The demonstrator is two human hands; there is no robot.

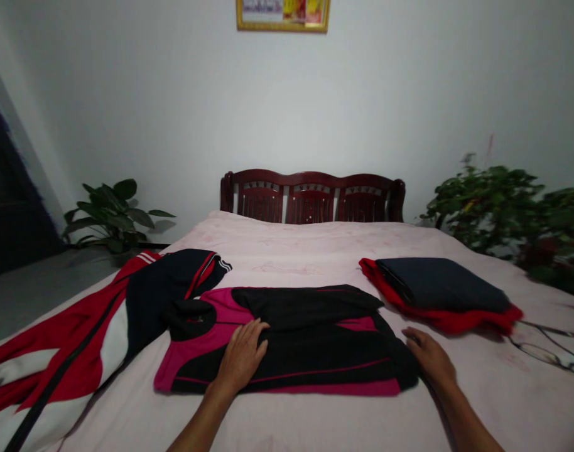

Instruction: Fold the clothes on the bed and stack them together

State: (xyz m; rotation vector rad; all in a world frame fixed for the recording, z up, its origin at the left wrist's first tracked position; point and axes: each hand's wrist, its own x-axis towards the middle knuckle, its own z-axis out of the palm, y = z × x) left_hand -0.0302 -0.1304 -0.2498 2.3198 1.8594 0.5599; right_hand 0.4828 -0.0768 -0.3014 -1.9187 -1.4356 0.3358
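Note:
A black and magenta top with a high collar [315, 342] lies flat on the bed, its collar to the left and its sleeve laid along the body. My left hand [242, 355] rests on its chest part, fingers stretched out over the cloth. Just past the hem on the right is my right hand [431, 358], loosely bent with its fingers pointing toward the garment and nothing visible in it. Left of the top lies a spread red, white and navy jacket [112, 314]. To the right sits a folded dark blue garment [444, 282] on top of a folded red one [456, 321].
Eyeglasses [546, 355] lie at the right beside the folded pile. The bed has a pale pink sheet [291, 251] and a dark red wooden headboard [310, 196]. Leafy plants [112, 213] stand on both sides, and a gold-framed picture [283, 26] hangs above.

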